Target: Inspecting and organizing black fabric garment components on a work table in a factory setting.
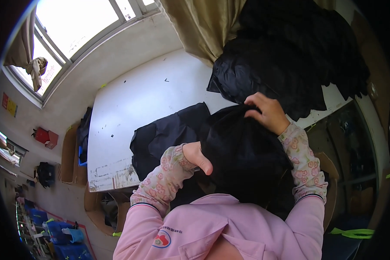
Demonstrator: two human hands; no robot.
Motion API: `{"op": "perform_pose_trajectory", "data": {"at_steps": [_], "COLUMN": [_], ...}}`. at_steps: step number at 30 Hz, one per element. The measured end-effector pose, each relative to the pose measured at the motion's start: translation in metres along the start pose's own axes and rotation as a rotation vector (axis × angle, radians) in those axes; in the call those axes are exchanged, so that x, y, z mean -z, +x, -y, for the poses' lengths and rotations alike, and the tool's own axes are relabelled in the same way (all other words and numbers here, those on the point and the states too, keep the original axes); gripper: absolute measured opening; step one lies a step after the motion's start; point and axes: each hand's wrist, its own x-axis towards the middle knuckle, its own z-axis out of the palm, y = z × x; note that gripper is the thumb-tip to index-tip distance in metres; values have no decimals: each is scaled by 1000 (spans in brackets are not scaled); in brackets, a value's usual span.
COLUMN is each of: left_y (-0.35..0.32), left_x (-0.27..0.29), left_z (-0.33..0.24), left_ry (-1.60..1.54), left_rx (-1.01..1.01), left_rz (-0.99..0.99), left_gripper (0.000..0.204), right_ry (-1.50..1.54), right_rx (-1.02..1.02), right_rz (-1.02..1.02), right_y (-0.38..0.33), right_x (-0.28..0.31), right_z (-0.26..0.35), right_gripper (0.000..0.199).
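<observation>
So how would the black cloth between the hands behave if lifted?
The black cloth would probably flop, since soft folds show near the right hand. It also seems unlikely to break, as its visible surface looks like pliable, creased fabric.

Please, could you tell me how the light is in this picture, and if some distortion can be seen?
In the head view, the window is overexposed; in the head view, the black cloth just right of centre is so dark that many folds are lost; also in the head view, the white table's edges look bowed.
</observation>
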Motion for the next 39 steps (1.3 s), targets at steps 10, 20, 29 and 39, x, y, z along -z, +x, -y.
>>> {"op": "perform_pose_trajectory", "data": {"at_steps": [10, 20, 29, 39], "left_y": [18, 12, -25, -62], "left_x": [-5, -1, 77, 44], "left_z": [-25, -41, -37, 124], "left_ry": [-31, -185, 76, -41], "left_rx": [-206, -401, -540, 178], "left_rz": [-374, -699, -750, -138], "left_gripper": [49, 24, 23, 76], "right_ry": [-33, 303, 530, 1065], "right_rx": [152, -20, -101, -145], "right_rz": [-300, 112, 292, -177], "right_y": [0, -6, 16, 53], "right_x": [60, 37, 62, 98], "right_z": [105, 77, 78, 88], "right_gripper": [44, 23, 20, 22]}}
